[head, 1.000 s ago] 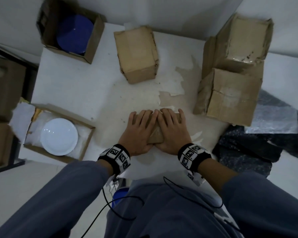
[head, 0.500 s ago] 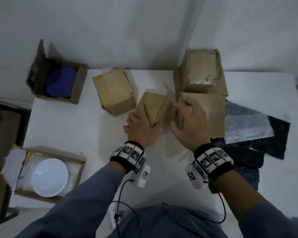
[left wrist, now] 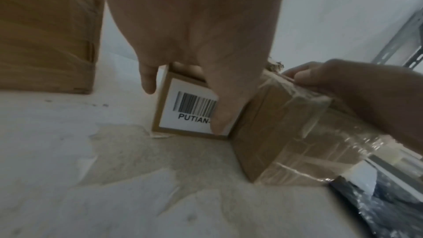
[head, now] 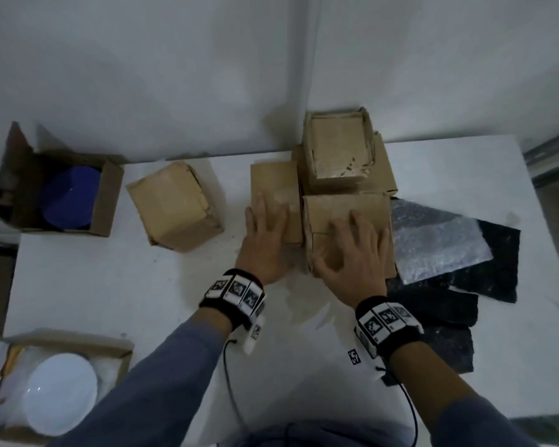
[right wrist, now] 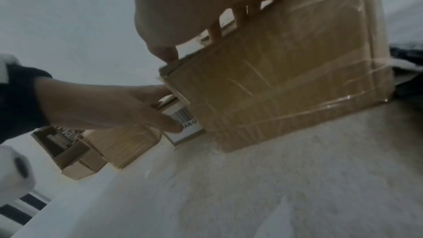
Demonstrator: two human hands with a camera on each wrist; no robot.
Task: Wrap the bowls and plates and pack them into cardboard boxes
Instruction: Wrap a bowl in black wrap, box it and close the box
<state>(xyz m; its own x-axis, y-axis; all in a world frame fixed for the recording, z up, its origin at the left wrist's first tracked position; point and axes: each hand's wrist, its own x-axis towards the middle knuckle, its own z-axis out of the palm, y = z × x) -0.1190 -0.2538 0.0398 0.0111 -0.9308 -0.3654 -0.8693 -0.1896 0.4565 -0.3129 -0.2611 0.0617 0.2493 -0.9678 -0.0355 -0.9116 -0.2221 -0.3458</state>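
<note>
A small brown cardboard box [head: 273,188] with a barcode label [left wrist: 190,108] stands on the white table [head: 110,285], tight against the left side of a taped cardboard box [head: 346,211]. My left hand [head: 267,233] lies on the small box, fingers straight over its top and thumb [left wrist: 219,115] down the labelled face. My right hand [head: 352,250] rests spread on top of the taped box [right wrist: 286,79], fingertips on its upper face. A blue bowl [head: 68,201] sits in an open box at far left. A white plate [head: 58,395] lies in an open box at near left.
Behind the taped box, a smaller box [head: 336,153] is stacked on another by the wall. A closed box [head: 171,208] stands left of my hands. Bubble wrap [head: 433,240] and black foam sheets [head: 449,304] lie to the right. Peeled patches mark the table in front.
Both hands lifted the small box from the table's middle and carried it back beside the taped box. My right hand left it and landed on the taped box.
</note>
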